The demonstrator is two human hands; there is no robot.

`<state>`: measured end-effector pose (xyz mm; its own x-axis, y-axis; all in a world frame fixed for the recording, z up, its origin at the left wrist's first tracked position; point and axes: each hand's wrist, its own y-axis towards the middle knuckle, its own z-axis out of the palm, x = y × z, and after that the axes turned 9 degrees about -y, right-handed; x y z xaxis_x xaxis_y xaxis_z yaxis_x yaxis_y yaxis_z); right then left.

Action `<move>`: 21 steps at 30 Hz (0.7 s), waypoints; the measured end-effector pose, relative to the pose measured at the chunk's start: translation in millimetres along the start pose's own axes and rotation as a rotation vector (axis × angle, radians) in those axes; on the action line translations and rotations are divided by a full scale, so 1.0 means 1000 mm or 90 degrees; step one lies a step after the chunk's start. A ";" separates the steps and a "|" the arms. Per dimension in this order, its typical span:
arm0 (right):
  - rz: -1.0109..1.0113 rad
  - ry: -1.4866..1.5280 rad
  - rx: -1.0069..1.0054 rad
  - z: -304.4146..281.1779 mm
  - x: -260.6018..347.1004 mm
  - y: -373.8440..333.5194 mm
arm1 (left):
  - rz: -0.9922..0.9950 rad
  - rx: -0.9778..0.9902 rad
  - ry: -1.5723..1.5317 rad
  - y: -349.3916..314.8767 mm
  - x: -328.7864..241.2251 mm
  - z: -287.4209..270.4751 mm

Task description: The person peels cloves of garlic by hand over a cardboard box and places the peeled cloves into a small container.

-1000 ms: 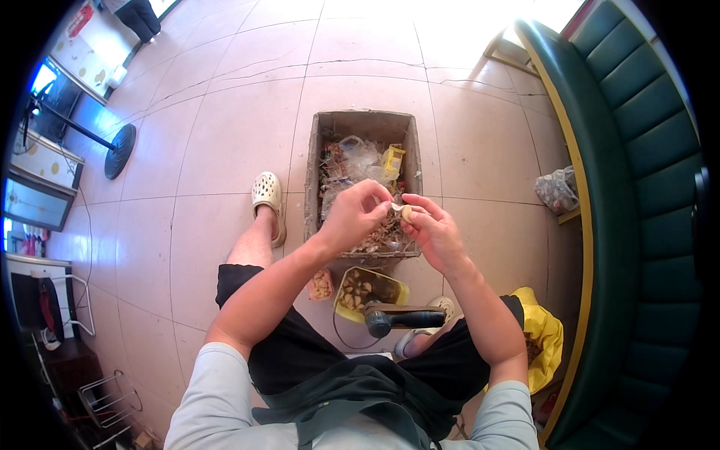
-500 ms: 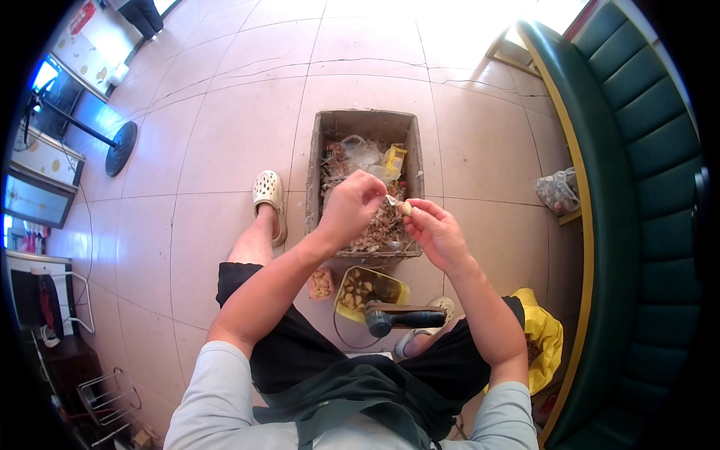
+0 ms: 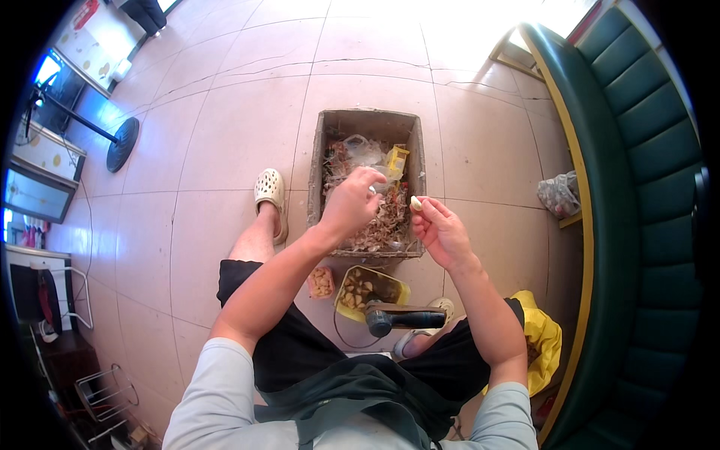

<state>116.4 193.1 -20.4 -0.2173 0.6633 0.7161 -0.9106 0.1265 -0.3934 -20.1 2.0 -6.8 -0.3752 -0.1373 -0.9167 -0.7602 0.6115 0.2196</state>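
Observation:
My right hand (image 3: 444, 231) pinches a pale garlic clove (image 3: 416, 203) between thumb and fingertips, just past the right rim of a worn grey box (image 3: 315, 165). Over the box, my left hand (image 3: 352, 201) has its fingers spread apart; a small white bit of peel (image 3: 373, 190) shows by its thumb. Dry papery skins (image 3: 386, 225), clear plastic and a yellow wrapper (image 3: 397, 160) fill the box. Between my legs stand a small pink tub of pale cloves (image 3: 321, 283) and a yellow tub (image 3: 405, 292) with cloves in dark liquid.
A black handled device (image 3: 397, 317) sits over the yellow tub's near edge. A long green padded bench (image 3: 600, 187) runs along the right, a plastic bag (image 3: 559, 193) beside it. The yellow bag (image 3: 540, 341) is by my right leg. Far left is a stand with a round base (image 3: 122, 145).
My hands have moved apart. The left fingers have pulled away from the clove and spread, while the right hand keeps hold of it, now barer and whiter.

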 end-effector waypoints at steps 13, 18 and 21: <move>0.003 -0.153 0.023 0.004 -0.007 -0.001 | -0.024 0.202 -0.082 -0.005 -0.022 -0.005; 0.008 -0.214 0.008 0.005 -0.006 -0.004 | -0.278 0.255 -0.330 0.002 -0.014 -0.010; 0.010 -0.194 0.014 0.005 -0.007 -0.004 | -0.268 0.244 -0.337 0.002 -0.011 -0.012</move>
<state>119.7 184.0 -20.7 -0.3240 0.4131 0.8511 -0.9131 0.0990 -0.3957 -24.0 -5.0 7.4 0.2803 -0.0860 -0.9560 -0.5103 0.8302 -0.2243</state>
